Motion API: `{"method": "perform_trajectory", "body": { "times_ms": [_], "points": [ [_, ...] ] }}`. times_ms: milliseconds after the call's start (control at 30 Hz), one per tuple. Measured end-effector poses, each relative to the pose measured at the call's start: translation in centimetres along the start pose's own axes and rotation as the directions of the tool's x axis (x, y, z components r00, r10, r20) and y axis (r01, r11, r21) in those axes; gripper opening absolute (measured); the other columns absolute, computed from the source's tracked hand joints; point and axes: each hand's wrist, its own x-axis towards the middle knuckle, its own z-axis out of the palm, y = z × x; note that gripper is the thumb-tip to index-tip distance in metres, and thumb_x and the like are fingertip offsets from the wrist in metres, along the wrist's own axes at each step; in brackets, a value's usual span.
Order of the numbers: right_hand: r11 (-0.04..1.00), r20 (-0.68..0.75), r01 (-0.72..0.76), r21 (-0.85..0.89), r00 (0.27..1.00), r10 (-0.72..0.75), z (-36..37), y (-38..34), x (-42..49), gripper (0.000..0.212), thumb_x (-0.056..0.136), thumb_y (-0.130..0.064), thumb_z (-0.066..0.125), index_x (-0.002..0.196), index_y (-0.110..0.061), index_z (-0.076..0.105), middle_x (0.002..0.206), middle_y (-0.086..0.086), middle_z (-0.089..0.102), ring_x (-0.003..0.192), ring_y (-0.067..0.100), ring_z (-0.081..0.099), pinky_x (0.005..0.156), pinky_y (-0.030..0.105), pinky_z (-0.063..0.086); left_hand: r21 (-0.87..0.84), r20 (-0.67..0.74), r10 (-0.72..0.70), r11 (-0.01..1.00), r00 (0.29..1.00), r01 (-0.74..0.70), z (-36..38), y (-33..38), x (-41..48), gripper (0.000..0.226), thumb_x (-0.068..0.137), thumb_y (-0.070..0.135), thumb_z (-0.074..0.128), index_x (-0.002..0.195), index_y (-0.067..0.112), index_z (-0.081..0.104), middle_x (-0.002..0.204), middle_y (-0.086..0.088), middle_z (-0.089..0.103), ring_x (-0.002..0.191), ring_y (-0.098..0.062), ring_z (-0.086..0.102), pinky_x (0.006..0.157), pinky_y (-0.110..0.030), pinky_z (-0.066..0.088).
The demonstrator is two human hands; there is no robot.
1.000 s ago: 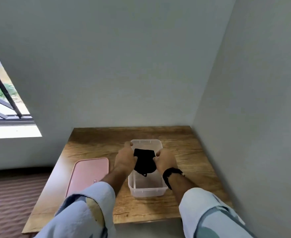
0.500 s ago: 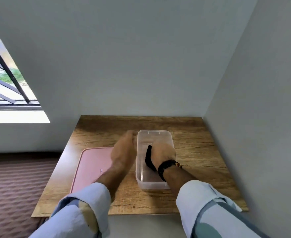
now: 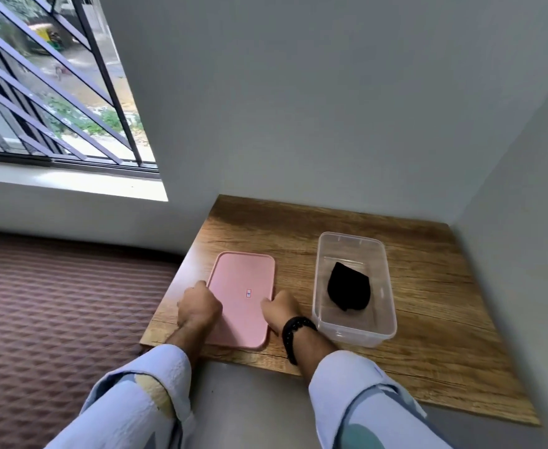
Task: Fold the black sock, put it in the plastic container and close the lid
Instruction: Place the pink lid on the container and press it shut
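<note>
The folded black sock lies on the bottom of the clear plastic container, which stands open on the wooden table. Left of it the pink lid lies flat on the table. My left hand has its curled fingers on the lid's left long edge. My right hand, with a black band at the wrist, has its fingers on the lid's right long edge. Whether the lid is lifted off the table I cannot tell.
The table sits in a corner between grey walls. A barred window is at the upper left above a white sill. Brown patterned flooring lies left of the table. Light blue sleeves fill the lower view.
Both hands left the container; the sock now lies inside it. The hands moved left onto the pink lid's two long edges, and my head turned left.
</note>
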Motion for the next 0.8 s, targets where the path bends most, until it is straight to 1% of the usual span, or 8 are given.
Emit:
{"method": "perform_trajectory", "body": {
  "times_ms": [67, 133, 233, 367, 433, 533, 700, 800],
  "points": [
    [0.997, 0.035, -0.023, 0.071, 0.999, 0.020, -0.1, -0.3, 0.4, 0.036, 0.092, -0.022, 0.059, 0.120, -0.001, 0.067, 0.121, 0.015, 0.072, 0.111, 0.032, 0.069, 0.093, 0.034, 0.055, -0.092, 0.040, -0.048, 0.994, 0.998, 0.052, -0.1, -0.6, 1.0, 0.039, 0.098, 0.011, 0.053, 0.135, 0.008, 0.064, 0.138, -0.021, 0.066, 0.128, -0.044, 0.062, 0.107, -0.045, 0.050],
    [0.998, -0.004, 0.017, 0.062, 1.000, -0.017, -0.9, -0.8, 0.6, 0.028, 0.092, -0.021, 0.060, 0.108, 0.000, 0.070, 0.111, 0.012, 0.074, 0.103, 0.030, 0.070, 0.080, 0.029, 0.052, -0.276, 0.064, -0.114, 0.953, 0.991, 0.127, -0.3, -1.3, 1.5, 0.040, 0.099, 0.014, 0.060, 0.138, 0.010, 0.067, 0.139, -0.018, 0.068, 0.129, -0.040, 0.063, 0.110, -0.041, 0.050],
    [0.990, -0.117, 0.139, -0.033, 0.983, -0.142, -3.8, -2.7, 0.1, 0.018, 0.093, -0.021, 0.062, 0.080, -0.009, 0.068, 0.084, 0.006, 0.070, 0.086, 0.029, 0.067, 0.067, 0.026, 0.042, -0.601, 0.049, -0.136, 0.787, 0.989, 0.138, -0.8, 0.0, 0.5, 0.033, 0.096, 0.020, 0.068, 0.128, 0.015, 0.076, 0.127, -0.013, 0.076, 0.118, -0.035, 0.069, 0.109, -0.043, 0.054],
    [0.970, -0.379, 0.202, -0.134, 0.894, -0.238, -10.3, -4.1, -1.1, 0.023, 0.095, -0.016, 0.057, 0.108, -0.003, 0.072, 0.111, 0.016, 0.073, 0.105, 0.035, 0.068, 0.086, 0.036, 0.057, -0.748, 0.021, 0.064, 0.663, 0.998, -0.027, -1.0, 5.6, -1.8, 0.032, 0.095, 0.020, 0.071, 0.125, 0.014, 0.077, 0.118, -0.008, 0.078, 0.108, -0.029, 0.072, 0.098, -0.043, 0.061],
    [0.979, -0.481, 0.181, -0.095, 0.853, -0.204, -14.0, -2.1, -1.3, 0.023, 0.098, -0.012, 0.051, 0.106, -0.005, 0.071, 0.110, 0.015, 0.073, 0.100, 0.032, 0.069, 0.081, 0.035, 0.056, -0.776, 0.057, 0.202, 0.625, 0.978, -0.084, -0.4, 9.0, -3.6, 0.034, 0.096, 0.018, 0.071, 0.129, 0.010, 0.074, 0.119, -0.006, 0.077, 0.105, -0.026, 0.073, 0.088, -0.039, 0.064],
    [0.996, -0.579, 0.064, -0.060, 0.810, -0.087, -18.0, 2.5, -1.6, 0.022, 0.101, -0.013, 0.050, 0.104, -0.004, 0.070, 0.109, 0.014, 0.073, 0.093, 0.030, 0.066, 0.065, 0.026, 0.044, -0.749, 0.123, 0.310, 0.652, 0.943, -0.117, 1.8, 12.9, -6.1, 0.029, 0.098, 0.019, 0.070, 0.127, 0.012, 0.074, 0.120, -0.007, 0.077, 0.105, -0.026, 0.075, 0.091, -0.046, 0.065],
    [0.998, -0.578, -0.054, -0.020, 0.815, 0.032, -20.0, 7.5, -1.2, 0.022, 0.102, -0.018, 0.050, 0.108, -0.009, 0.070, 0.112, 0.012, 0.072, 0.100, 0.031, 0.065, 0.079, 0.035, 0.052, -0.646, 0.143, 0.300, 0.750, 0.943, -0.140, 5.9, 15.3, -8.1, 0.023, 0.097, 0.023, 0.071, 0.119, 0.018, 0.078, 0.113, 0.001, 0.078, 0.088, -0.014, 0.073, 0.072, -0.032, 0.065],
    [0.999, -0.559, -0.035, 0.038, 0.828, 0.050, -19.8, 8.3, -0.5, 0.019, 0.101, -0.019, 0.052, 0.108, -0.013, 0.068, 0.114, 0.009, 0.071, 0.098, 0.027, 0.063, 0.084, 0.037, 0.054, -0.584, 0.095, 0.263, 0.796, 0.960, -0.160, 6.3, 15.5, -8.5, 0.022, 0.098, 0.026, 0.070, 0.117, 0.020, 0.078, 0.114, -0.002, 0.078, 0.094, -0.021, 0.075, 0.081, -0.040, 0.066]
  ]
}}
